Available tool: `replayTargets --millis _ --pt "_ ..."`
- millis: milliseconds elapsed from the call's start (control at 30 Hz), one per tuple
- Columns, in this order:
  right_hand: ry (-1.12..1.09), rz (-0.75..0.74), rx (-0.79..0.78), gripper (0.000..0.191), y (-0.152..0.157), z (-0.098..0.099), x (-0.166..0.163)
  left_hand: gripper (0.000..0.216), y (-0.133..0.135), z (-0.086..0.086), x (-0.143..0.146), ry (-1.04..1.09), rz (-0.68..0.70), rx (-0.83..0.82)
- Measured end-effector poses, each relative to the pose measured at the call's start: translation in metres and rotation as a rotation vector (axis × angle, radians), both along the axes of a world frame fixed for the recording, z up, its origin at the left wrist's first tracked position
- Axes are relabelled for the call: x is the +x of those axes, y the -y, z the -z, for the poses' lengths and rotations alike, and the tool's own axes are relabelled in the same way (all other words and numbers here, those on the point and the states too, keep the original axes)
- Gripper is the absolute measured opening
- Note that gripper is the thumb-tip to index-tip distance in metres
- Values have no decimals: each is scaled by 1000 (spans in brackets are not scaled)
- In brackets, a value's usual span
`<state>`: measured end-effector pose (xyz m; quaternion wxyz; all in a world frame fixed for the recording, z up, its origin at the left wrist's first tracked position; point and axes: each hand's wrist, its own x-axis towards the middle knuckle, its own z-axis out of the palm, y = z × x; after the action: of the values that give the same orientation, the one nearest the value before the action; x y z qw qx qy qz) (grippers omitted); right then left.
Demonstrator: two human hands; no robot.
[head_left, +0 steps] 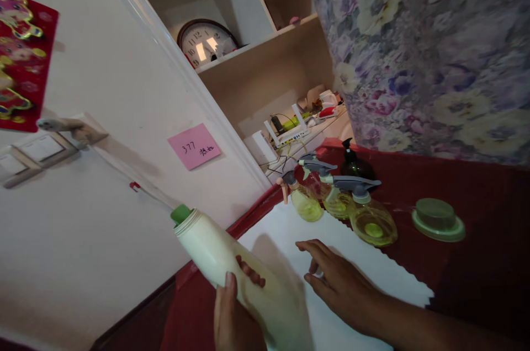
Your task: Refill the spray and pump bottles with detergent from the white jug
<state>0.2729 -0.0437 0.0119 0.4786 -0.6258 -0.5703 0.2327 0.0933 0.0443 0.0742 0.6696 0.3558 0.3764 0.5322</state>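
My left hand (238,315) is wrapped round the handle of a large pale detergent bottle (273,296). The bottle leans to the upper left, with its threaded neck uncapped and a green pouring spout (181,214) in its mouth. My right hand (342,285) hovers to the right of the bottle, above a white sheet (393,279), with fingers apart and nothing in them. Beyond it are spray bottles with yellow liquid, one spray bottle (374,221) nearest and another spray bottle (306,205) further left. A translucent green cap (438,219) lies at the right.
A dark pump bottle (356,164) stands behind the spray bottles on the red tablecloth (414,174). At the left is a white wall (124,202) with a pink note (194,147). Shelves behind hold a clock (206,42) and a router (292,137). A floral curtain (426,53) hangs at the back right.
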Motion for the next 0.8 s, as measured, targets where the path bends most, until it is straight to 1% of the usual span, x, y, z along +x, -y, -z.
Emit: replayTargets --millis 100,167,367,567,667,800 --pt "4 -8 -5 53 1 -1 0 38 4 -4 -8 -43 65 53" --pt "7 -11 -7 52 1 -2 0 38 6 -5 -9 -60 73 61" --pt "12 -14 -5 50 1 -1 1 43 2 -3 -5 -8 20 44" --pt "24 -29 -11 51 0 -1 2 35 1 0 9 -22 -18 62" --pt "30 -36 -19 52 1 -2 2 38 4 -3 11 -26 -25 74" --pt "29 -37 -33 52 4 -7 2 36 13 -15 6 -36 -26 89"
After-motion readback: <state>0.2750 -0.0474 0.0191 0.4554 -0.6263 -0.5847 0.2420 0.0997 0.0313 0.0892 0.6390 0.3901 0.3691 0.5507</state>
